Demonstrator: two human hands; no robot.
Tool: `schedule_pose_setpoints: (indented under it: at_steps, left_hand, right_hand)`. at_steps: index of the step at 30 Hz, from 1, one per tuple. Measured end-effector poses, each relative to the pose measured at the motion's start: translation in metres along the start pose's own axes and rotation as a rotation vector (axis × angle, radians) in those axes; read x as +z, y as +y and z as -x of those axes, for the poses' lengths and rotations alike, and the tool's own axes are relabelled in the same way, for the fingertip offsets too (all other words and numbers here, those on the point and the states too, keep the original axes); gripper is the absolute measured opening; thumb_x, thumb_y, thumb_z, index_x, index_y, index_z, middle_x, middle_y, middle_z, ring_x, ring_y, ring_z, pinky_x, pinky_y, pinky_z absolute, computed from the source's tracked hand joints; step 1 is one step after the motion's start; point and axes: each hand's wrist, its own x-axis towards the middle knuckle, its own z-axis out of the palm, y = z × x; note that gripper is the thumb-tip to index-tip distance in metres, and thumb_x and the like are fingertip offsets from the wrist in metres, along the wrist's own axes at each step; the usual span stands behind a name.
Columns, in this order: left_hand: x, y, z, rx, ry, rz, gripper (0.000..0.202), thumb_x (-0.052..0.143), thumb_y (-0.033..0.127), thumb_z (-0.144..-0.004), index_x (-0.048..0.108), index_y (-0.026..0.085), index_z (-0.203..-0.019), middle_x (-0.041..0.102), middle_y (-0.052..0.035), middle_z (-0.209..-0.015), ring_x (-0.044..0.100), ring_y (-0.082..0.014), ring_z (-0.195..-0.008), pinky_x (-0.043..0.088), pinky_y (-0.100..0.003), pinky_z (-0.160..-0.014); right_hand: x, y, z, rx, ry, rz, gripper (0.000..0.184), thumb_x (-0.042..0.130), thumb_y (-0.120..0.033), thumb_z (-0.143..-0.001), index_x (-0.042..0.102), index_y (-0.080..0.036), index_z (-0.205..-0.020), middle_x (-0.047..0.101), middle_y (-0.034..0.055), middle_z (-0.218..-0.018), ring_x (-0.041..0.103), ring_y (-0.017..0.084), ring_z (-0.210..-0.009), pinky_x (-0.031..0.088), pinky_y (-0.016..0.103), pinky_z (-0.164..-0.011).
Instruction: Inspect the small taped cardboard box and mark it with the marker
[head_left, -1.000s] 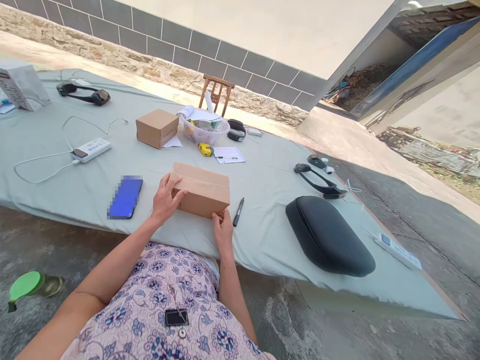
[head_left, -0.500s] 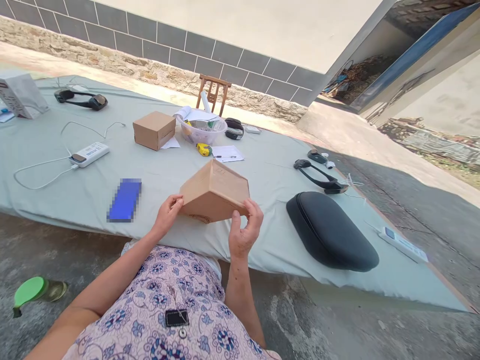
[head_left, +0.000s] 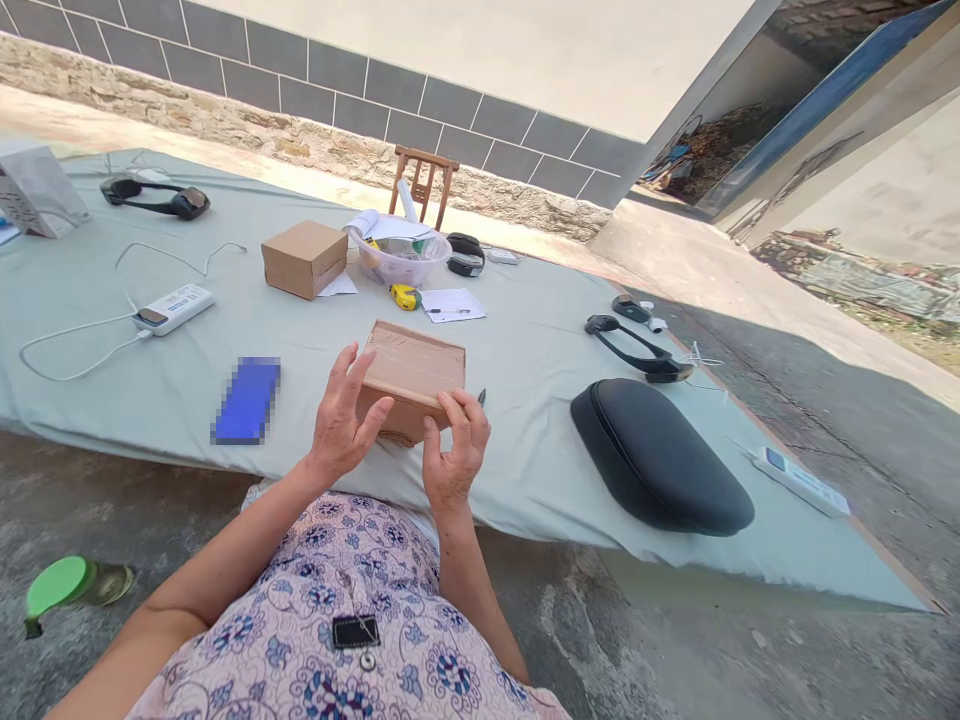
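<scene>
A brown cardboard box (head_left: 417,362) sits near the table's front edge, its top facing up and its flaps closed. Beside its left end is my left hand (head_left: 341,425), fingers and thumb spread; whether the fingertips touch the cardboard I cannot tell. At the front right corner my right hand (head_left: 454,452) pinches the box, thumb low on the front face and fingers over the top edge. A dark pointed tip (head_left: 482,397), perhaps of a pen, shows just behind my right fingers; the rest of it is hidden.
A second cardboard box (head_left: 301,262) and a basket (head_left: 401,268) of small things stand farther back, near a yellow tape measure (head_left: 406,297) and paper (head_left: 454,306). A pixelated blue rectangle (head_left: 246,400) lies left, a black case (head_left: 660,455) right. Cables trail from a power strip (head_left: 176,309).
The box has come down from a tilted hold to level and shifted left. My left hand has let go of its corner and spread its fingers; the right hand moved left with the box.
</scene>
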Motion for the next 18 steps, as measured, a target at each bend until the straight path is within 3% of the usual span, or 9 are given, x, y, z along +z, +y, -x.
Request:
schedule_pose_setpoints:
  at_steps: [4,6,8,11,14,16,18]
  left_hand:
    - [0.002,0.004,0.001,0.103,-0.025,-0.246,0.044,0.058,0.046,-0.094,0.06,0.023,-0.132,0.033,-0.0187,-0.157,0.044,-0.036,-0.142,0.056,-0.04,-0.095]
    - [0.0,0.001,0.002,0.099,-0.019,-0.272,0.044,0.058,0.047,-0.094,0.061,0.023,-0.131,0.036,-0.0189,-0.155,0.047,-0.0361,-0.14,0.059,-0.037,-0.087]
    - [-0.003,-0.003,0.002,0.097,0.016,-0.263,0.043,0.058,0.047,-0.094,0.061,0.023,-0.13,0.037,-0.0183,-0.155,0.048,-0.035,-0.139,0.058,-0.037,-0.09]
    - [-0.012,-0.011,0.0,0.096,0.114,-0.232,0.039,0.057,0.045,-0.095,0.063,0.022,-0.126,0.04,-0.018,-0.152,0.049,-0.0329,-0.138,0.051,-0.042,-0.103]
    - [-0.023,-0.02,-0.001,0.026,0.18,-0.17,0.041,0.055,0.049,-0.095,0.064,0.02,-0.123,0.045,-0.0179,-0.148,0.045,-0.0317,-0.141,0.044,-0.046,-0.112]
    - [-0.028,-0.025,-0.002,-0.06,0.189,-0.098,0.043,0.055,0.052,-0.095,0.063,0.02,-0.123,0.046,-0.0171,-0.147,0.043,-0.0309,-0.143,0.043,-0.046,-0.112]
    - [-0.03,-0.027,-0.002,-0.146,0.199,-0.005,0.044,0.056,0.053,-0.094,0.062,0.021,-0.123,0.047,-0.0159,-0.145,0.042,-0.0302,-0.143,0.046,-0.043,-0.109]
  right_hand:
    - [0.007,0.0,0.011,0.003,0.0,-0.045,0.048,0.055,-0.023,-0.097,0.046,-0.03,-0.144,0.057,0.013,-0.133,0.055,0.025,-0.126,0.053,0.042,-0.095]
    - [0.01,0.01,0.018,0.09,-0.017,-0.101,0.06,0.059,-0.032,-0.095,0.036,-0.03,-0.15,0.053,0.0159,-0.14,0.056,0.026,-0.124,0.056,0.037,-0.084]
    - [0.013,0.022,0.026,0.248,-0.09,-0.168,0.071,0.064,-0.041,-0.091,0.031,-0.028,-0.152,0.051,0.0177,-0.143,0.06,0.025,-0.119,0.056,0.035,-0.078]
    - [0.019,0.039,0.039,0.487,-0.295,-0.244,0.074,0.065,-0.049,-0.086,0.038,-0.023,-0.15,0.058,0.0176,-0.139,0.064,0.025,-0.113,0.056,0.037,-0.082]
    - [0.027,0.045,0.052,0.586,-0.509,-0.286,0.063,0.059,-0.049,-0.089,0.048,-0.02,-0.144,0.069,0.0144,-0.123,0.068,0.024,-0.103,0.056,0.039,-0.085]
    - [0.03,0.043,0.057,0.595,-0.564,-0.338,0.058,0.054,-0.046,-0.092,0.049,-0.02,-0.144,0.075,0.0099,-0.107,0.07,0.021,-0.091,0.056,0.036,-0.082]
    - [0.031,0.04,0.055,0.605,-0.51,-0.384,0.057,0.052,-0.044,-0.093,0.048,-0.019,-0.144,0.076,0.0081,-0.102,0.07,0.019,-0.086,0.057,0.033,-0.078]
